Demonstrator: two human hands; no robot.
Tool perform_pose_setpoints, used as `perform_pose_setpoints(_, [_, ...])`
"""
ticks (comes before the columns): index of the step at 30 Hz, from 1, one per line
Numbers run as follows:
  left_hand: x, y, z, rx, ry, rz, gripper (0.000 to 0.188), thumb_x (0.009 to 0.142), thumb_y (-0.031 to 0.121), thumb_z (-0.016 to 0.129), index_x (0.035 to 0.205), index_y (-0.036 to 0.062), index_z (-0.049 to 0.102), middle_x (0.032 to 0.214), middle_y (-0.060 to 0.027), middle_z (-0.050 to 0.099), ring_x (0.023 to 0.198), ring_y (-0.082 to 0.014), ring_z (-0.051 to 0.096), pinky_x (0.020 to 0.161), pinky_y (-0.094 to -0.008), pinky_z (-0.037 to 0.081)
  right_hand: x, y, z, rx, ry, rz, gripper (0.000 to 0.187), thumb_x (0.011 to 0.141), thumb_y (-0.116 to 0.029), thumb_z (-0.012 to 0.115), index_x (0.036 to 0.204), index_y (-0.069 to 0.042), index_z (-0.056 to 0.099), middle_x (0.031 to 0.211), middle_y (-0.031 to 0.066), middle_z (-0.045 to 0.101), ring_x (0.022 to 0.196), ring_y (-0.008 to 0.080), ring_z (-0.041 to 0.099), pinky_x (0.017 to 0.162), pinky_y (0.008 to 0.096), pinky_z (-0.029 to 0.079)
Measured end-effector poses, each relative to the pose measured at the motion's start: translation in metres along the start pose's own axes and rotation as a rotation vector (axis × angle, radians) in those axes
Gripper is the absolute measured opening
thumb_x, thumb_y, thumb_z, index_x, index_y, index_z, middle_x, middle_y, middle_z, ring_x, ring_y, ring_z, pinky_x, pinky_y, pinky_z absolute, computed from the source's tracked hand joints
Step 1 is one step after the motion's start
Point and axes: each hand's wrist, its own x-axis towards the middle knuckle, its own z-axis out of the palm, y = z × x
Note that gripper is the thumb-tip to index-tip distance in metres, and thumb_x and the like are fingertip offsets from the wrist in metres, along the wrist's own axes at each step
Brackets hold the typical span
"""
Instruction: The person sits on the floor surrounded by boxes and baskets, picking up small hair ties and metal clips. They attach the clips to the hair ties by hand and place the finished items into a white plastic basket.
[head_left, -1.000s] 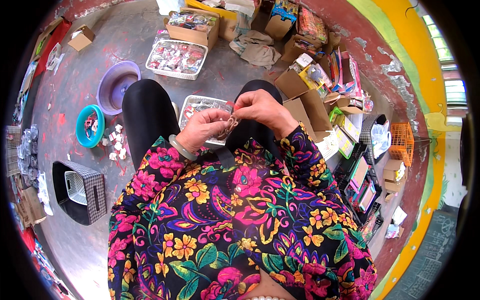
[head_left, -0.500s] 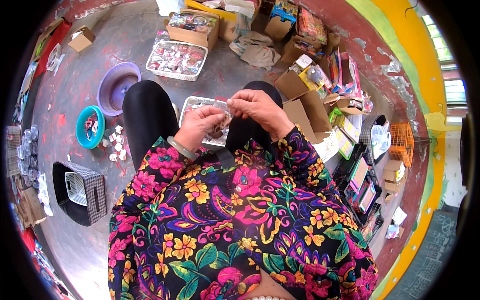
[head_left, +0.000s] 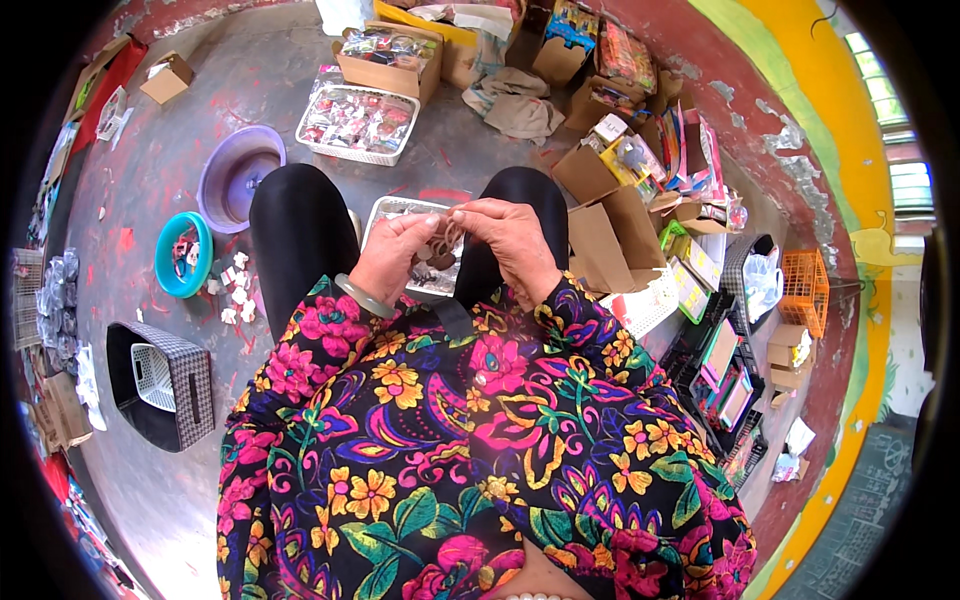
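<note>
Between my knees, my left hand [head_left: 396,256] is closed on a small clear plastic packet [head_left: 438,250] with brownish pieces showing in it. My right hand [head_left: 512,245] pinches at the packet's upper edge, its thumb and forefinger meeting the left fingertips. What exactly lies inside the packet is too small to make out. Below both hands stands a white plastic basket [head_left: 378,212], partly hidden by them, with more small packets in it.
Ahead, another white basket [head_left: 318,138] is full of packets, beside a cardboard box [head_left: 383,74]. To the left are a purple basin [head_left: 222,200], a teal basin [head_left: 203,268] and a checked bin [head_left: 190,400]. Open cartons [head_left: 620,240] and black crates [head_left: 705,385] crowd the right.
My right hand has moved slightly left and down, closer to my left hand at the packet. The packet stays in my fingers; the whole view has shifted a little.
</note>
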Motion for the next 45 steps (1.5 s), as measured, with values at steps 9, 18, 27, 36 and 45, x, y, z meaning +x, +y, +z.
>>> perform_pose_setpoints(9, [0.000, 0.006, 0.006, 0.160, 0.045, 0.102, 0.027, 0.090, 0.014, 0.051, 0.110, -0.0032, 0.057, 0.101, -0.0069, 0.062, 0.087, -0.0111, 0.058, 0.078, -0.0231, 0.046, 0.000, -0.002, 0.000, -0.007, 0.017, -0.059, 0.014, 0.080, -0.004, 0.062, 0.088, 0.007, 0.065, 0.079, 0.0074, 0.063, 0.072, 0.0106, 0.058, 0.067, 0.0204, 0.045])
perform_pose_setpoints(18, [-0.004, 0.023, 0.009, 0.383, 0.075, 0.099, 0.022, 0.087, 0.004, 0.051, 0.105, -0.0074, 0.058, 0.120, -0.0129, 0.049, 0.095, -0.0140, 0.057, 0.076, -0.0221, 0.048, 0.000, -0.006, -0.005, 0.022, -0.020, 0.071, 0.011, 0.081, -0.007, 0.062, 0.087, 0.003, 0.064, 0.080, 0.0046, 0.063, 0.072, 0.0077, 0.056, 0.065, 0.0193, 0.044])
perform_pose_setpoints(27, [-0.003, 0.019, 0.018, -0.099, 0.077, 0.011, 0.023, 0.089, 0.005, 0.049, 0.107, -0.0077, 0.054, 0.106, -0.0122, 0.058, 0.095, -0.0185, 0.059, 0.084, -0.0257, 0.048, 0.005, 0.009, -0.006, 0.062, 0.006, 0.023, 0.014, 0.082, -0.010, 0.061, 0.083, 0.004, 0.062, 0.075, 0.0044, 0.061, 0.066, 0.0085, 0.055, 0.061, 0.0204, 0.044])
perform_pose_setpoints(36, [0.000, 0.019, 0.015, -0.152, 0.076, -0.013, 0.022, 0.089, 0.006, 0.050, 0.104, -0.0084, 0.055, 0.102, -0.0133, 0.060, 0.092, -0.0164, 0.059, 0.082, -0.0235, 0.049, 0.002, 0.013, -0.008, 0.068, 0.007, 0.044, 0.018, 0.085, -0.017, 0.060, 0.086, 0.001, 0.062, 0.077, 0.0030, 0.062, 0.069, 0.0070, 0.056, 0.062, 0.0193, 0.045])
perform_pose_setpoints(45, [0.000, 0.011, 0.014, -0.097, 0.111, 0.000, 0.021, 0.089, 0.005, 0.049, 0.103, -0.0087, 0.055, 0.101, -0.0136, 0.060, 0.092, -0.0181, 0.060, 0.085, -0.0275, 0.049, -0.001, 0.029, -0.014, -0.049, 0.052, 0.134, 0.018, 0.083, -0.018, 0.062, 0.080, 0.000, 0.063, 0.073, 0.0026, 0.061, 0.062, 0.0054, 0.055, 0.056, 0.0179, 0.044])
